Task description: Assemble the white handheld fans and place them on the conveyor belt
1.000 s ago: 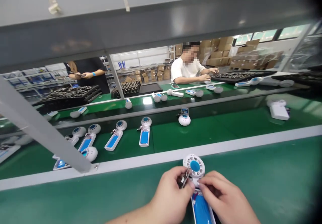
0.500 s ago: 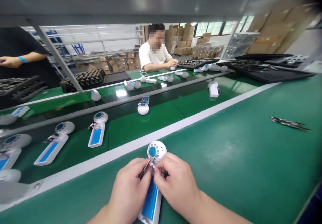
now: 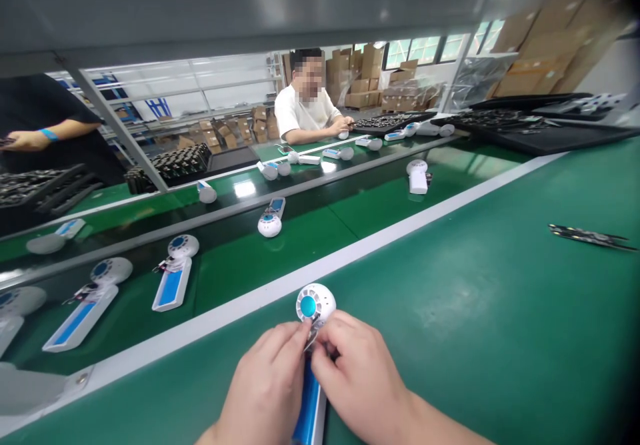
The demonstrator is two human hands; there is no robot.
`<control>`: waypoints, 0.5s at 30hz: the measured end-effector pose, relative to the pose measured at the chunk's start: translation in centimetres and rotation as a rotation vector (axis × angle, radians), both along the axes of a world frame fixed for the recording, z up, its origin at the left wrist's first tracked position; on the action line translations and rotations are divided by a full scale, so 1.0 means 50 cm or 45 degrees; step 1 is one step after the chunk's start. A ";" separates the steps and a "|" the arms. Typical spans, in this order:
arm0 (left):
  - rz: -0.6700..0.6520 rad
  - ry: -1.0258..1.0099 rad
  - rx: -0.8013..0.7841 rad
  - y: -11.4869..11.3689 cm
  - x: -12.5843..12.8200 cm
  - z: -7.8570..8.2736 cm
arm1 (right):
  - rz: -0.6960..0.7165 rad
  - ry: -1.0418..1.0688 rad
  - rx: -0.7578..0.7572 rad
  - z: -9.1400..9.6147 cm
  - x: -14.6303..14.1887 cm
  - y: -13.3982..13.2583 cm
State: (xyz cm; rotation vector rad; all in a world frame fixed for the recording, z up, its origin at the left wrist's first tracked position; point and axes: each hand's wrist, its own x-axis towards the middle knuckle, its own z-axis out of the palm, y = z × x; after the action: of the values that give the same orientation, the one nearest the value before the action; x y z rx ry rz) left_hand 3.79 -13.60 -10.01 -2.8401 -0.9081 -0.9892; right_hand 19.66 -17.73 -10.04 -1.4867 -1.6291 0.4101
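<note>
A white handheld fan with a blue disc in its round vented head lies on the green table, its blue-lined handle pointing toward me. My left hand is closed at the fan's neck, from the left side. Opposite it, my right hand has thumb and forefinger pinched together over the same spot. Thin wires and a small part show between the fingertips; the fingers hide most of them. Much of the handle is covered by both hands.
Several similar fans, one of them here, lie on the green conveyor beyond the pale edge strip. Dark narrow strips lie on the table at right. Black trays stand farther back. A co-worker sits opposite; another person stands at left.
My left fingers have moved closer over the fan's neck and cover the dark piece seen there before. The near conveyor fans have shifted left in view.
</note>
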 end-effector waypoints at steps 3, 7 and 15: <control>0.014 0.028 -0.092 -0.004 0.000 0.000 | -0.026 -0.042 0.057 -0.001 -0.001 -0.003; 0.007 0.014 -0.176 -0.006 0.001 -0.001 | -0.011 -0.096 0.197 -0.006 -0.001 -0.004; -0.016 0.046 -0.228 -0.009 0.003 0.006 | 0.074 -0.228 0.334 -0.015 0.002 -0.005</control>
State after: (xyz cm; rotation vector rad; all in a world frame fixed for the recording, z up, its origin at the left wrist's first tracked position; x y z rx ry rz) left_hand 3.95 -14.06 -9.72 -3.0021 -1.0263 -0.8973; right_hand 19.75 -17.97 -10.77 -1.3099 -1.7930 0.0901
